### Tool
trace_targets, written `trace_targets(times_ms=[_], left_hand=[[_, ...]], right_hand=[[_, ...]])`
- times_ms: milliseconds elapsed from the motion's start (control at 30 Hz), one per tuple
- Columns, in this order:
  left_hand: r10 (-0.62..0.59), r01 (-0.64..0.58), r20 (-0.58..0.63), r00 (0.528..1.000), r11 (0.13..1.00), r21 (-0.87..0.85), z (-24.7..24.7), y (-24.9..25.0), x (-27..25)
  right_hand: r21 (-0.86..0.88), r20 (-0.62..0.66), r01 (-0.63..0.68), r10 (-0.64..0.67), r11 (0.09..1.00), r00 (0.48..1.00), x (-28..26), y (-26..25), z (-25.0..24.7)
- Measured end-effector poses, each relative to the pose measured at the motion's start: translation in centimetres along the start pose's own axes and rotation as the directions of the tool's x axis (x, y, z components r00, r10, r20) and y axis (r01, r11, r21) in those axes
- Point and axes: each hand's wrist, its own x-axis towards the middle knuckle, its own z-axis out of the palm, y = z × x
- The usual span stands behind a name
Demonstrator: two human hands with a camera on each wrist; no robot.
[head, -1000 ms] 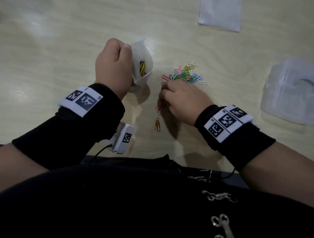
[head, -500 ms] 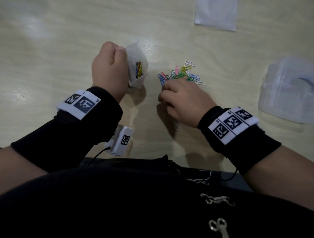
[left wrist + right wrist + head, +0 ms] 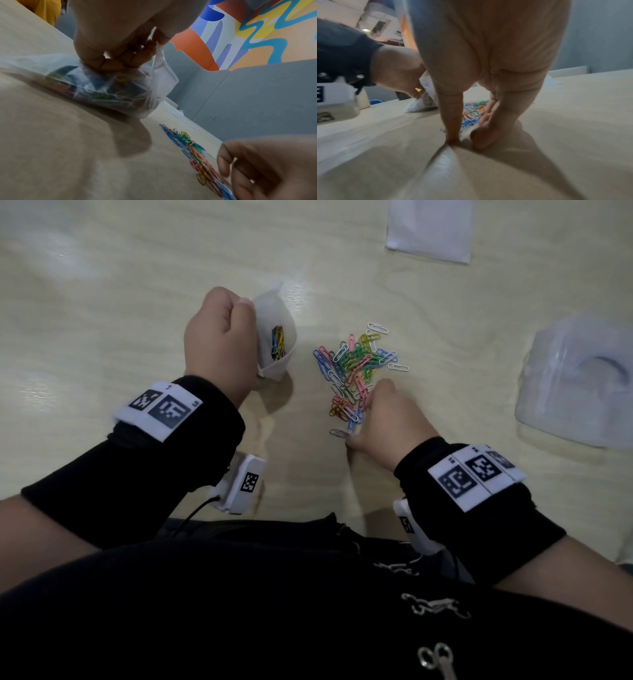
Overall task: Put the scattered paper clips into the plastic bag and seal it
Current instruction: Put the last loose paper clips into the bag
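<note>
My left hand grips the rim of a small clear plastic bag and holds its mouth open; several coloured clips lie inside. In the left wrist view the left hand's fingers bunch the bag just above the table. A pile of coloured paper clips lies right of the bag. My right hand is at the pile's near end, bent fingertips on the table among the nearest clips. The right wrist view shows its thumb and forefinger apart, with the clips just beyond.
A white sheet lies at the far side of the wooden table. A clear plastic container sits at the right. A grey partition stands behind the table. My body is at the near edge.
The right hand slid toward the near right end of the pile. The stray clips that lay near me are now bunched against the pile. The left hand and bag barely moved.
</note>
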Motion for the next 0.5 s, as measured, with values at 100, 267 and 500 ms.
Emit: trace_targets(times_ms=[100,267,500], left_hand=[[-0.003,0.003,0.000,1.000,1.000,-0.008,0.2,0.1,-0.2],[0.008,-0.007,0.035,0.999,0.999,-0.036,0.5,-0.2,-0.7],[0.031,-0.032,0.158,0.987,0.999,0.004,1.5,0.2,-2.3]], right_hand=[[0.073,-0.064,-0.014,0.019,0.997,0.998,1.4,0.1,-0.9],[0.003,-0.227,0.075,-0.073,0.997,0.971,2.9,-0.6,-2.2],[-0.230,-0.131,0.282,-0.317,0.932,0.939,4.3,-0.9,-2.3]])
